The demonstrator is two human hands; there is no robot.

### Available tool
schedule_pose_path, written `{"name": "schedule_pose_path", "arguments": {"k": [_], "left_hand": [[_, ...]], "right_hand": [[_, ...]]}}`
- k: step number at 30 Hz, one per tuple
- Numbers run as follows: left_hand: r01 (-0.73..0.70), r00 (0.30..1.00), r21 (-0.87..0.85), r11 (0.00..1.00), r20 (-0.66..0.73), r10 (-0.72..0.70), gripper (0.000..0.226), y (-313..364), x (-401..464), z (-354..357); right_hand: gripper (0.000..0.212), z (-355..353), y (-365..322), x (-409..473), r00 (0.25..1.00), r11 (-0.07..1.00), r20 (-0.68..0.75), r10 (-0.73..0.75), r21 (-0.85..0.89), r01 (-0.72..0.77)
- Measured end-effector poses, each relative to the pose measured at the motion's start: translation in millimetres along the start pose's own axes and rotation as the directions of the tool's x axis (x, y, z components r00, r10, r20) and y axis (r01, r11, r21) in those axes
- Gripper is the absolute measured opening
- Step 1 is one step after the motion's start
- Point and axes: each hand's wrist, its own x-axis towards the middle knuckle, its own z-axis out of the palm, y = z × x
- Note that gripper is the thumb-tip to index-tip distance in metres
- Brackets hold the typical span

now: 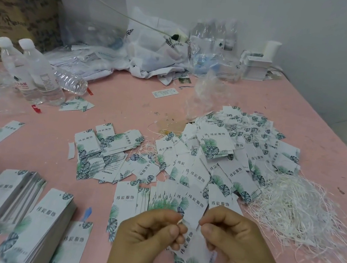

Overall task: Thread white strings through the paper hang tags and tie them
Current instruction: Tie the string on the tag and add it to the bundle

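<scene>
Nearest the camera, both hands work close together low in the view, wrists cut off by the bottom edge. The left hand (147, 238) has its fingers curled, thumb and forefinger pinching a short white string (179, 222) end; the right hand (238, 247) makes the same kind of grip, pinching something fine at its fingertips, too small to make out clearly. Between and below them hangs a paper hang tag (192, 262) with leaf print, its top hidden behind the fingers, so the hole and whether the string passes through it cannot be told.

To the left on the pink table (126, 106), three neat stacks of tags (46, 220) stand, the leftmost blurred and cut by the frame edge. Just beyond the hands lies a fanned row of tags (147, 197), then a loose scatter (102, 152), too overlapped to count.

To the right sits a tangled bundle of white strings (296, 206), beyond counting, and behind it a big heap of strung tags (233, 149).

Farther left, two capped water bottles (30, 74) stand upright and one clear bottle (72, 81) lies on its side. At the back are crumpled plastic bags (153, 51), a wrapped pack of bottles (216, 36), hazy, and a cardboard box (22, 5) cut off at the left.
</scene>
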Motion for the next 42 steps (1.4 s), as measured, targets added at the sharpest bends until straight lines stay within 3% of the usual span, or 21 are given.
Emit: {"name": "schedule_pose_path", "arguments": {"k": [5, 9, 12, 23, 30, 37, 42], "left_hand": [[-0.052, 0.999, 0.173, 0.984, 0.014, 0.05, 0.015, -1.8, -2.7, 2.3], [-0.109, 0.994, 0.27, 0.957, 0.02, 0.108, 0.016, -2.8, -3.8, 3.4], [-0.117, 0.993, 0.302, 0.946, 0.017, 0.117, 0.015, -4.7, -5.4, 4.6], [-0.082, 0.996, 0.336, 0.938, -0.012, 0.092, 0.021, -6.9, -8.0, 8.0], [-0.051, 0.997, 0.345, 0.937, -0.033, 0.067, 0.014, -7.3, -7.8, 7.4], [-0.022, 0.998, 0.323, 0.946, -0.052, 0.041, 0.025, -9.5, -6.4, 7.1], [0.012, 1.0, 0.28, 0.96, -0.031, -0.003, 0.024, -11.0, -7.4, 8.0]], "right_hand": [[0.055, 2.3, 4.0, -0.5, 0.997, 0.998, -0.059, 0.05, 0.042, -0.047], [0.03, 4.5, 3.5, -0.9, 0.993, 0.986, -0.023, 0.118, 0.124, -0.114], [0.017, 7.7, 2.8, -1.2, 0.99, 0.981, -0.014, 0.138, 0.14, -0.135], [0.01, 20.9, 0.4, -5.6, 0.996, 0.998, -0.078, 0.043, 0.046, -0.039], [0.032, 25.6, 2.8, -12.1, 0.988, 0.985, -0.126, -0.088, -0.161, 0.067], [0.034, 28.4, 5.0, -17.8, 0.974, 0.946, -0.151, -0.167, -0.302, 0.116], [0.034, 30.4, 6.5, -19.0, 0.947, 0.853, -0.159, -0.279, -0.494, 0.169]]}}
